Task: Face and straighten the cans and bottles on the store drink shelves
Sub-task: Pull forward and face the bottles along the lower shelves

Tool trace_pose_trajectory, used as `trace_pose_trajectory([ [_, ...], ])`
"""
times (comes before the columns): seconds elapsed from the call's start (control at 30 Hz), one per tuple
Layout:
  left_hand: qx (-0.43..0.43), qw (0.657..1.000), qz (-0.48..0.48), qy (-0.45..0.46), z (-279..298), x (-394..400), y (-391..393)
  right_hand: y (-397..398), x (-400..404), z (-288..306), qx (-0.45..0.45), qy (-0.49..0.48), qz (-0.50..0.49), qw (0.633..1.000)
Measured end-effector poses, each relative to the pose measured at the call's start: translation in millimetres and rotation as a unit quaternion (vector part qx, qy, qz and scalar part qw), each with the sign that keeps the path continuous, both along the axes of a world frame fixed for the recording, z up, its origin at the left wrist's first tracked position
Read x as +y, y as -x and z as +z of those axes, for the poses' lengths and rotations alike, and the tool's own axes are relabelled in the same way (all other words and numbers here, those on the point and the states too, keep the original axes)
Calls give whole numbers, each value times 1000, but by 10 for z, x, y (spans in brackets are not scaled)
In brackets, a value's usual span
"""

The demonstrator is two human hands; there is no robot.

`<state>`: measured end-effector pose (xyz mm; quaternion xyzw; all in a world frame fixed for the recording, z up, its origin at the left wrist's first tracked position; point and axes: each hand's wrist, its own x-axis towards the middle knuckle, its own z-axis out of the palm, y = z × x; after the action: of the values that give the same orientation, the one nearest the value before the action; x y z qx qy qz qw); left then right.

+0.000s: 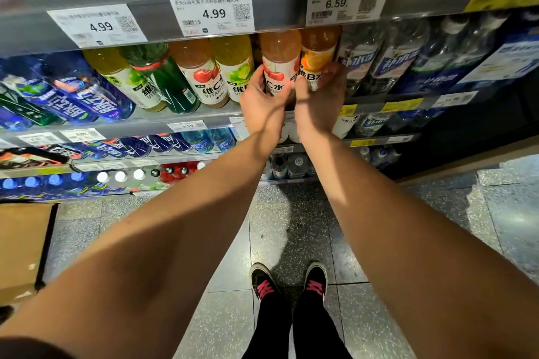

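On the second shelf stands a row of vitamin drink bottles. My left hand (264, 99) grips the lower part of a pink cherry-label bottle (280, 60). Right beside it, my right hand (319, 99) grips an orange-label bottle (318, 51). Both bottles stand upright with labels facing out. To their left stand a lime-label bottle (236, 67), another cherry-label bottle (198, 70), a green bottle (162, 79) with its barcode side out, and a yellow lime-label bottle (122, 76).
Blue bottles (84, 93) fill the shelf's left end, clear water bottles (388, 58) its right. Price tags (213, 13) hang on the shelf edge above. Lower shelves hold more bottles. A cardboard box (23, 245) sits on the floor at left; my shoes (288, 283) stand on grey tiles.
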<state>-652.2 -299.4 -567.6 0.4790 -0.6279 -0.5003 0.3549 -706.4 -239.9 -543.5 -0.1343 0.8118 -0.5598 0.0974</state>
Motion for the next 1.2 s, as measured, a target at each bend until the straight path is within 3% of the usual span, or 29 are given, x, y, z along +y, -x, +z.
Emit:
trace_pose_trajectory([
  [0.3,-23,998,5,-56,119,24,-136,-53,126,63,-12,-25,24,999],
  [0.5,-45,997,66,-5,255,-59,-622,-387,105,118,3,-11,51,999],
  [0.73,-65,988,136,42,263,-323,-950,-703,-216,151,-85,11,142,986],
  [0.93,-73,991,113,-9,124,-497,-1037,-826,-490,41,11,-23,152,988],
  [1.2,-43,995,88,-16,-58,-639,-1022,-773,-801,-156,10,-57,119,991],
])
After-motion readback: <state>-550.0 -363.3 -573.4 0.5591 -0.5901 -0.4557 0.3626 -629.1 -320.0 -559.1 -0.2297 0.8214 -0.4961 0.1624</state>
